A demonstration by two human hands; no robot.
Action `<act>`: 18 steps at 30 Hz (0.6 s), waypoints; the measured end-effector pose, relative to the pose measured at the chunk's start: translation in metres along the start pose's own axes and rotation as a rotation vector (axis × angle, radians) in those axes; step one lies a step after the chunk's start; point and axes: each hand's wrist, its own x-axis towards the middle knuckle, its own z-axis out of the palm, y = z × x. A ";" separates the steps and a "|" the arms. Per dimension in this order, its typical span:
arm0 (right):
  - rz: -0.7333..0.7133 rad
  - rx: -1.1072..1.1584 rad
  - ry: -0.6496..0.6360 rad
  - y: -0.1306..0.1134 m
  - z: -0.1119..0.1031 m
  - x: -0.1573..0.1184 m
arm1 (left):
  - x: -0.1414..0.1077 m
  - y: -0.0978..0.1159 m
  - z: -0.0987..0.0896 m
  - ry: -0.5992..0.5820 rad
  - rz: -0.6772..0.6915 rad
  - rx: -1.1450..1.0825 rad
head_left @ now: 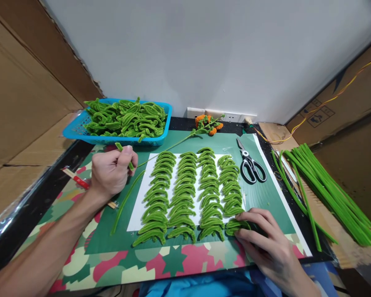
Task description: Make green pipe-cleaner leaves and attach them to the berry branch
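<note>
My left hand (111, 171) is closed in a fist, raised over the left side of the green mat. A short green pipe cleaner piece (120, 146) pokes out of it at the top and by the thumb. At the front right, my right hand (266, 237) has its fingertips closed on a curved green pipe cleaner piece (233, 225) at the near end of the rightmost column; its fingers hide part of it. Several columns of folded green pipe cleaner pieces (182, 185) lie over a white paper sheet (139, 214), the nearest ones reaching past its front edge.
A blue basket (71, 130) heaped with green pieces stands back left. Scissors (250, 163) lie right of the columns. An orange-flowered stem (191, 134) lies behind them. Long green pipe cleaners (330, 194) rest on cardboard at right. Wrapped chopsticks (77, 178) lie beneath my left arm.
</note>
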 end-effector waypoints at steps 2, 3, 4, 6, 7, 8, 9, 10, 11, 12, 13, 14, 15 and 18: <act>-0.001 0.018 -0.003 0.001 -0.001 0.000 | 0.000 0.001 0.000 0.000 0.004 -0.003; -0.002 0.027 -0.003 0.002 -0.001 0.000 | 0.000 0.001 0.000 0.002 0.007 -0.006; -0.003 0.033 -0.003 0.003 -0.001 0.000 | 0.001 0.002 0.000 0.005 0.012 -0.008; -0.008 0.037 -0.004 0.005 -0.002 0.000 | 0.001 0.003 0.000 0.007 0.020 -0.011; -0.010 0.036 -0.007 0.005 -0.003 0.000 | 0.001 0.003 0.000 0.008 0.025 -0.012; -0.011 0.032 -0.013 0.005 -0.003 0.000 | 0.001 0.004 0.000 0.007 0.028 -0.012; -0.009 0.027 -0.024 0.004 -0.004 0.000 | 0.001 0.004 -0.001 0.005 0.032 -0.011; -0.005 0.025 -0.039 0.004 -0.005 0.000 | 0.001 0.004 -0.001 0.003 0.034 -0.011; 0.002 0.028 -0.051 0.003 -0.006 -0.001 | 0.001 0.003 -0.001 0.002 0.036 -0.011; 0.012 0.032 -0.056 0.002 -0.007 -0.001 | 0.001 0.003 -0.002 0.002 0.037 -0.011; 0.025 0.037 -0.052 0.002 -0.008 0.000 | 0.001 0.002 -0.002 0.000 0.038 -0.012; 0.044 0.040 -0.040 0.002 -0.009 0.000 | 0.001 0.002 -0.002 -0.001 0.037 -0.012; 0.070 0.039 -0.023 0.002 -0.010 0.002 | 0.001 0.001 -0.002 0.000 0.036 -0.011; 0.150 0.026 -0.001 0.005 -0.012 0.007 | 0.001 0.001 -0.002 0.004 0.036 -0.007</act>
